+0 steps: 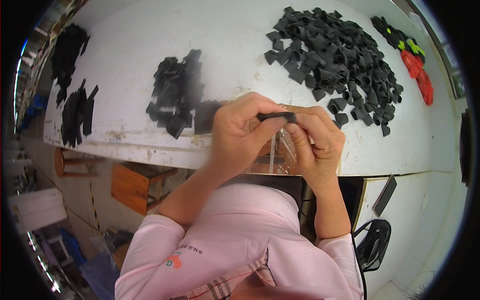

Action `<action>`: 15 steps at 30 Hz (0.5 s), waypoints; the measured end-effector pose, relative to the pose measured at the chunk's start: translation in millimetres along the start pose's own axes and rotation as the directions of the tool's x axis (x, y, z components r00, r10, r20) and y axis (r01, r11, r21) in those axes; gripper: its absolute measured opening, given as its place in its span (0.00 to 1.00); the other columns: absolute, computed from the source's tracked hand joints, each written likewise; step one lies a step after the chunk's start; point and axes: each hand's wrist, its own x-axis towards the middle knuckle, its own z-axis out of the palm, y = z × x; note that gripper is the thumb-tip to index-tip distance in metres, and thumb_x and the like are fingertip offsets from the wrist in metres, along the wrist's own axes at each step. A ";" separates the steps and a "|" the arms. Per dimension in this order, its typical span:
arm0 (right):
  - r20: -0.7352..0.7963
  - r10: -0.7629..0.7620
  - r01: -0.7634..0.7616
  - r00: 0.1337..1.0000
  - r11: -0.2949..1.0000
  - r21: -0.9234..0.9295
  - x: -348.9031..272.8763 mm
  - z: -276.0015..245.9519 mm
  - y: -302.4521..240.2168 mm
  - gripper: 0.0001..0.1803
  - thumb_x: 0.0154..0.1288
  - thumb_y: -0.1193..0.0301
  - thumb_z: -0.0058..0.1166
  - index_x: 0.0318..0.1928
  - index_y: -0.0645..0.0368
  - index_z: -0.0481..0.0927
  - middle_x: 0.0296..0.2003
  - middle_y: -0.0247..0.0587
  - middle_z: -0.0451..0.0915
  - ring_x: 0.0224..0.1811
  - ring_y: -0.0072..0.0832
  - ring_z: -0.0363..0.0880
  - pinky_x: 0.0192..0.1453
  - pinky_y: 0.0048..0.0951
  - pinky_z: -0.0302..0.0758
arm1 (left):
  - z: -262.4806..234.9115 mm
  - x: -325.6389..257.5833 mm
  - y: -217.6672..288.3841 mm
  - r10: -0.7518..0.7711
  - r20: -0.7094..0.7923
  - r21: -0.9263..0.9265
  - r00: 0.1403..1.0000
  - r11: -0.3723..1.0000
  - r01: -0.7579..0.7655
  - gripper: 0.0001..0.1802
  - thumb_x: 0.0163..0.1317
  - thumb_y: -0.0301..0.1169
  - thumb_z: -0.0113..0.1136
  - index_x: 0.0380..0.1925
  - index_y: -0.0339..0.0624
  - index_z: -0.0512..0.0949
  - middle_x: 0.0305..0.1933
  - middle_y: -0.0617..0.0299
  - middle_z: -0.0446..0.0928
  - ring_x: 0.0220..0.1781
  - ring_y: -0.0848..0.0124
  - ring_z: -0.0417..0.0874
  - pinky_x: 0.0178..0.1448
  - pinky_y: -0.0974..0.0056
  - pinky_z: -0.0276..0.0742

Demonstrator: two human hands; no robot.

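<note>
A small black piece of flexible material (276, 117), perhaps foam or fabric, is pinched between my two hands above the front edge of the white table (227, 50). My left hand (239, 131) has its thumb and fingers closed on the piece's left part. Its right end sits in the closed fingers of my right hand (319, 142). Beneath them lies brown cardboard covered in clear tape (281, 152), partly hidden by my hands. Just left of my left hand is a pile of flat black pieces (172, 95), some of them blurred.
A large heap of folded black loops (345, 57) covers the back right of the table. Black strips (77, 115) and another dark pile (69, 52) lie at far left. A red bag (419, 75) is at far right. Wooden stools (131, 187) stand below the table's left front.
</note>
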 end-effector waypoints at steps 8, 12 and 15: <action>0.073 0.447 -0.379 0.892 0.648 0.661 36.8 -41.3 18.3 0.16 0.62 0.64 0.47 0.33 0.67 0.75 0.23 0.34 0.73 0.20 0.16 0.64 0.25 0.13 0.60 | 9.8 -35.8 -35.5 -0.029 -0.268 0.360 0.963 0.924 0.128 0.05 0.52 0.21 0.56 0.30 0.36 0.74 0.25 0.63 0.74 0.24 0.80 0.73 0.27 0.75 0.69; -0.267 0.550 -0.423 0.791 0.808 0.410 21.6 -28.7 36.0 0.17 0.63 0.62 0.46 0.37 0.66 0.77 0.20 0.30 0.72 0.18 0.11 0.61 0.22 0.12 0.57 | -34.4 -48.4 -74.0 0.020 -0.413 0.724 0.910 0.614 0.315 0.12 0.49 0.26 0.59 0.34 0.36 0.72 0.29 0.58 0.70 0.27 0.69 0.73 0.31 0.68 0.71; -0.129 0.604 -0.511 0.786 0.753 0.415 -23.3 -5.2 28.9 0.14 0.62 0.65 0.48 0.33 0.64 0.77 0.18 0.29 0.71 0.16 0.11 0.62 0.20 0.12 0.57 | -51.7 -43.7 -93.5 0.095 -0.362 0.848 0.927 0.446 0.285 0.13 0.48 0.32 0.60 0.32 0.40 0.71 0.31 0.55 0.68 0.32 0.60 0.72 0.36 0.59 0.69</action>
